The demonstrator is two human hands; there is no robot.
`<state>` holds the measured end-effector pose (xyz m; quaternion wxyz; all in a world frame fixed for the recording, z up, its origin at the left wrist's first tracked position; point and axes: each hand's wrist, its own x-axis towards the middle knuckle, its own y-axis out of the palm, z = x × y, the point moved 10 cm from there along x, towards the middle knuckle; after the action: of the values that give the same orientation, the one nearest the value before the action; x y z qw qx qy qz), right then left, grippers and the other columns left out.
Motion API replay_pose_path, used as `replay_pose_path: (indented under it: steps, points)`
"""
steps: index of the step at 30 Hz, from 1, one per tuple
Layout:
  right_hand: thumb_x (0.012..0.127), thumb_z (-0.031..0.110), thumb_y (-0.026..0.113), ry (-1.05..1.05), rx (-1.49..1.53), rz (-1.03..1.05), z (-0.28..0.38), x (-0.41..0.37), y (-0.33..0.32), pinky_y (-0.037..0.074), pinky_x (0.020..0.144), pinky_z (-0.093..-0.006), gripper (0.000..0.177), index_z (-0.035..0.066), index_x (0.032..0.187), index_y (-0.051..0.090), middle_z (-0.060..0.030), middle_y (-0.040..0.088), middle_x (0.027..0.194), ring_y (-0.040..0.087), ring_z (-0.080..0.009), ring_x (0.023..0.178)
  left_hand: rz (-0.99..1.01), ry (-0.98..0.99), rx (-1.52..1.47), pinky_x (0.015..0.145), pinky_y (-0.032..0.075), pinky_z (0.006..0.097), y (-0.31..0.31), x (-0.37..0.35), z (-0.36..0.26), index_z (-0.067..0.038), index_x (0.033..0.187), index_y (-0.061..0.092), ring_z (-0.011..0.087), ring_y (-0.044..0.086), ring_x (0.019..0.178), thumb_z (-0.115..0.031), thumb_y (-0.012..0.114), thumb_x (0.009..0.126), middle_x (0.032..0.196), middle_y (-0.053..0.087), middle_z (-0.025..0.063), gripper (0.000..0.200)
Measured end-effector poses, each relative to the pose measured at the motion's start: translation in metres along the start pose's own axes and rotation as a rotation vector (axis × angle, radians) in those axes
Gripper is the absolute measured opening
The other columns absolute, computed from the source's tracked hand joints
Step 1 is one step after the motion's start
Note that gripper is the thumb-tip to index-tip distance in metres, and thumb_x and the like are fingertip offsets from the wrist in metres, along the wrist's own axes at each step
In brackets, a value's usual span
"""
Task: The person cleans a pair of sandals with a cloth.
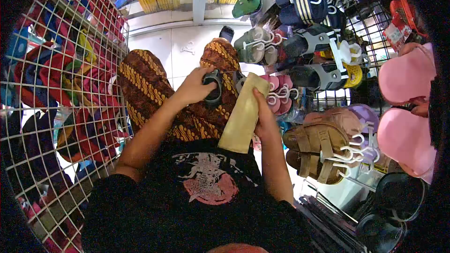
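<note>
My left hand is closed at the edge of a dark grey, loop-shaped object above my lap; I cannot make out its kind. My right hand grips a long, flat tan piece by its right edge, thumb on top. It looks like folded cloth or card and stands tilted over my right thigh. Another small dark grey part shows beside its upper end, partly hidden. Below both hands are my brown patterned trousers.
On the left, a white wire grid has colourful goods behind it. At right hang brown sandals, pink sandals, dark striped slides and green footwear. A white hook lies on the tiled floor.
</note>
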<state>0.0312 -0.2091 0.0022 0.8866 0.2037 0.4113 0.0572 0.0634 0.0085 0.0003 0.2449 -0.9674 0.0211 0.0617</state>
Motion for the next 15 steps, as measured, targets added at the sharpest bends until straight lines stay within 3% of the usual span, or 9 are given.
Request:
replay_pose_path:
  steps: [3, 7, 8, 11, 12, 15]
  points:
    - [0.093, 0.042, 0.064, -0.015, -0.125, -0.013, -0.001, 0.015, -0.007, 0.052, 0.089, -0.0381, 0.053, 0.007, 0.131, 0.055, -0.0081, 0.066, 0.115, 0.065, -0.0234, 0.101, 0.079, -0.146, -0.168, 0.109, 0.038, 0.0391, 0.01, -0.003, 0.006, 0.001, 0.14, 0.048, 0.039, 0.049, 0.125, -0.035, 0.065, 0.084, 0.137, 0.049, 0.0277, 0.069]
    - [0.092, 0.045, 0.063, -0.098, -0.372, -0.037, 0.005, 0.025, -0.011, 0.049, 0.091, -0.0359, 0.058, 0.005, 0.133, 0.053, -0.0071, 0.065, 0.114, 0.063, -0.0231, 0.101, -0.061, 0.129, -0.019, 0.104, 0.039, 0.0412, -0.012, 0.004, 0.001, 0.005, 0.131, 0.053, 0.0373, 0.055, 0.118, -0.034, 0.056, 0.092, 0.126, 0.059, 0.0274, 0.055]
    - [0.095, 0.038, 0.061, -0.088, -0.351, -0.068, -0.001, 0.034, -0.018, 0.054, 0.078, -0.0348, 0.038, 0.006, 0.117, 0.061, -0.0063, 0.067, 0.1, 0.066, -0.0196, 0.086, -0.177, 0.031, -0.186, 0.094, 0.045, 0.0389, -0.02, 0.004, 0.017, 0.006, 0.122, 0.059, 0.0299, 0.062, 0.107, -0.031, 0.057, 0.095, 0.114, 0.066, 0.0222, 0.046]
    - [0.094, 0.04, 0.061, -0.004, -0.141, -0.053, -0.001, 0.025, -0.012, 0.054, 0.078, -0.0341, 0.04, 0.007, 0.117, 0.061, -0.0061, 0.068, 0.098, 0.066, -0.0194, 0.085, -0.191, -0.298, -0.396, 0.081, 0.048, 0.0326, -0.018, -0.005, 0.04, 0.005, 0.116, 0.062, 0.0199, 0.063, 0.092, -0.033, 0.06, 0.096, 0.106, 0.069, 0.0152, 0.043]
    - [0.093, 0.041, 0.061, -0.047, -0.173, 0.007, 0.001, 0.031, -0.016, 0.053, 0.08, -0.0346, 0.042, 0.007, 0.118, 0.06, -0.0057, 0.067, 0.098, 0.066, -0.0195, 0.087, -0.183, -0.24, -0.357, 0.072, 0.048, 0.0279, -0.017, -0.001, 0.05, 0.004, 0.107, 0.066, 0.0123, 0.059, 0.078, -0.034, 0.061, 0.096, 0.091, 0.069, 0.0089, 0.039]
    - [0.091, 0.048, 0.061, -0.05, -0.347, -0.083, 0.001, 0.045, -0.031, 0.045, 0.096, -0.0346, 0.059, 0.002, 0.128, 0.058, -0.0102, 0.065, 0.117, 0.061, -0.0216, 0.105, -0.111, -0.195, -0.49, 0.066, 0.046, 0.03, -0.003, 0.009, 0.07, 0.002, 0.094, 0.069, 0.0121, 0.054, 0.069, -0.034, 0.062, 0.095, 0.075, 0.065, 0.0075, 0.037]
